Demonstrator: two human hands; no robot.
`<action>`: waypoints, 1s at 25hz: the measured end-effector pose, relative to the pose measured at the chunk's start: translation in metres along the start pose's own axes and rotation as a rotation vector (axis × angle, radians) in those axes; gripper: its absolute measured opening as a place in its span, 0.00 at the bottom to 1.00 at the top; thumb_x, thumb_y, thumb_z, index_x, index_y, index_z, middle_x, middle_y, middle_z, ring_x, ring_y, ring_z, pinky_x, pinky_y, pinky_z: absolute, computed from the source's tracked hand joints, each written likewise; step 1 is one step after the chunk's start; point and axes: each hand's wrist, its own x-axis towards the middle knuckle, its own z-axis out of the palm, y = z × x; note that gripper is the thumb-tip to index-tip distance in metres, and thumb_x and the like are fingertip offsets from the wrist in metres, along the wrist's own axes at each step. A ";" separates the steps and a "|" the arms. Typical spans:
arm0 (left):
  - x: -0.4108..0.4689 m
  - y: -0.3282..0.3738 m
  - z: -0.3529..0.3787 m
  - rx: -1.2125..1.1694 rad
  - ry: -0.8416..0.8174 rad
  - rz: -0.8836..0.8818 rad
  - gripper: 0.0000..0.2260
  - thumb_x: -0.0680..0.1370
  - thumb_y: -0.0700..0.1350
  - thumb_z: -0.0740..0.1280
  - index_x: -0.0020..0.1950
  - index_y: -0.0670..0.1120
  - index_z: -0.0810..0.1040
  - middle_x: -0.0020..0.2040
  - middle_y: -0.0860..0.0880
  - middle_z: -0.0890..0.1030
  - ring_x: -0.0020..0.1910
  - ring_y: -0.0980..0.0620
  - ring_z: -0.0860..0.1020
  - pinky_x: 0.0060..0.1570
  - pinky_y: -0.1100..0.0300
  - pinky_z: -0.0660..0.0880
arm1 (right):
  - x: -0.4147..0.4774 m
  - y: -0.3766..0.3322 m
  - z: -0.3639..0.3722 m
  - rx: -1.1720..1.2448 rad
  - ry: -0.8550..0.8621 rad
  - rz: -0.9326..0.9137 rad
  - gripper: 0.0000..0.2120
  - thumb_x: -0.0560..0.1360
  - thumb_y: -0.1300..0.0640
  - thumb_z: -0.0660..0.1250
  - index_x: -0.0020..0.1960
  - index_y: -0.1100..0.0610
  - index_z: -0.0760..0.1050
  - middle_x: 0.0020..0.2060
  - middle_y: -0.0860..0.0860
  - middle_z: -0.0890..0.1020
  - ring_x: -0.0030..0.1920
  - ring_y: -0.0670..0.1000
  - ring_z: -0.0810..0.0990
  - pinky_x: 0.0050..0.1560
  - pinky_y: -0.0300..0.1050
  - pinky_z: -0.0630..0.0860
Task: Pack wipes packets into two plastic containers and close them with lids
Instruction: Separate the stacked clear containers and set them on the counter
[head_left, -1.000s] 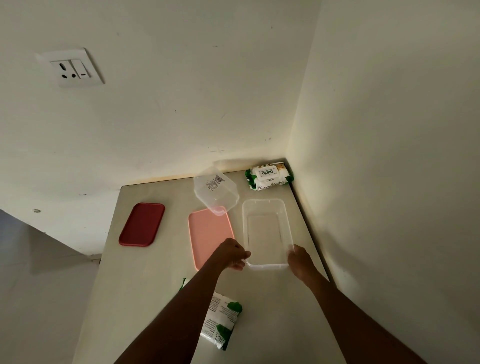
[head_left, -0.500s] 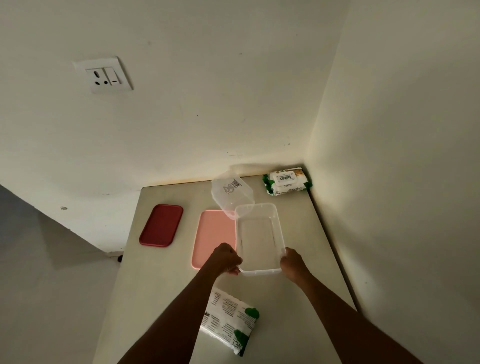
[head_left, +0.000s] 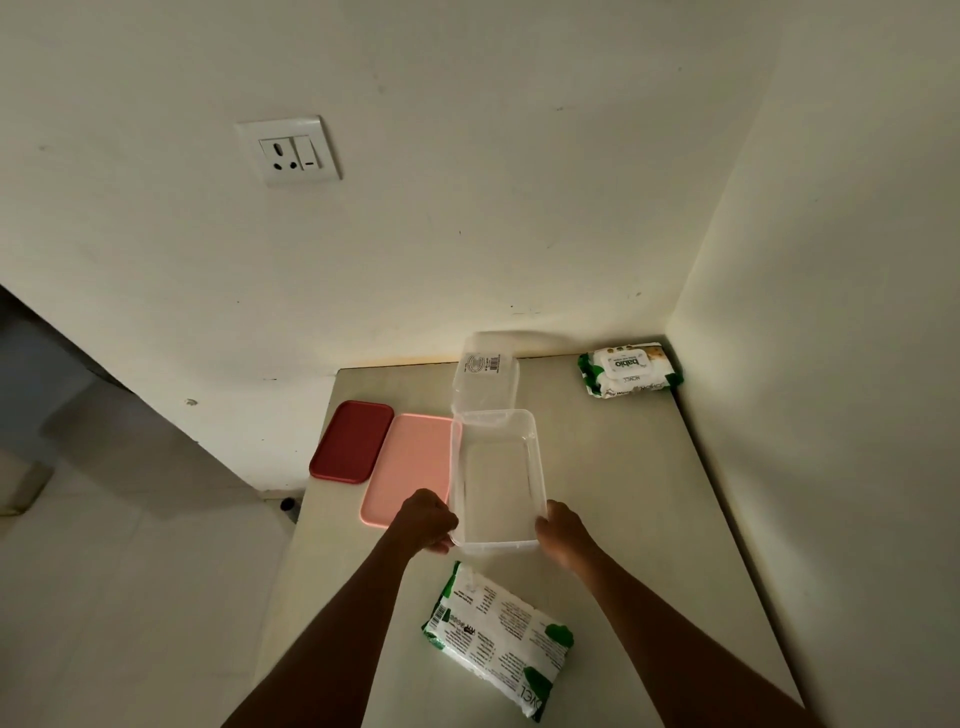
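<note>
Gripping the near corners of the clear container (head_left: 496, 480), the left hand (head_left: 426, 522) and right hand (head_left: 563, 535) are closed on its rim. It overlaps the pink lid (head_left: 408, 473). One wipes packet (head_left: 498, 636) lies nearer, another (head_left: 628, 370) in the far corner. Risk noted: the second container (head_left: 485, 376), touching behind, could be knocked if the held one is pushed back.

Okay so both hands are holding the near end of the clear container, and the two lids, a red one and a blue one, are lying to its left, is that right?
Not quite. In the head view the lid beside the red lid is pink, not blue. The rest stands: left hand and right hand hold the near end of the clear container, lids to its left.
</note>
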 end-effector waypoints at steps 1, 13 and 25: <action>0.001 0.001 -0.001 0.031 0.025 0.010 0.09 0.76 0.35 0.68 0.52 0.31 0.80 0.44 0.33 0.85 0.40 0.40 0.85 0.49 0.46 0.85 | -0.001 -0.001 -0.001 -0.017 -0.010 -0.013 0.20 0.83 0.55 0.58 0.72 0.63 0.69 0.66 0.60 0.77 0.64 0.58 0.78 0.63 0.48 0.77; 0.013 0.024 0.007 0.114 0.396 0.186 0.14 0.71 0.35 0.62 0.29 0.45 0.60 0.28 0.50 0.64 0.28 0.53 0.62 0.33 0.61 0.62 | 0.009 0.014 -0.043 -0.104 0.060 -0.024 0.25 0.84 0.43 0.51 0.47 0.62 0.74 0.45 0.58 0.78 0.46 0.55 0.78 0.57 0.53 0.77; 0.000 -0.010 0.000 0.138 0.364 0.117 0.09 0.77 0.34 0.62 0.39 0.35 0.76 0.42 0.38 0.81 0.44 0.41 0.80 0.50 0.50 0.79 | -0.013 0.008 -0.040 -0.064 0.039 -0.031 0.27 0.84 0.44 0.52 0.57 0.67 0.77 0.55 0.62 0.80 0.57 0.61 0.81 0.61 0.57 0.79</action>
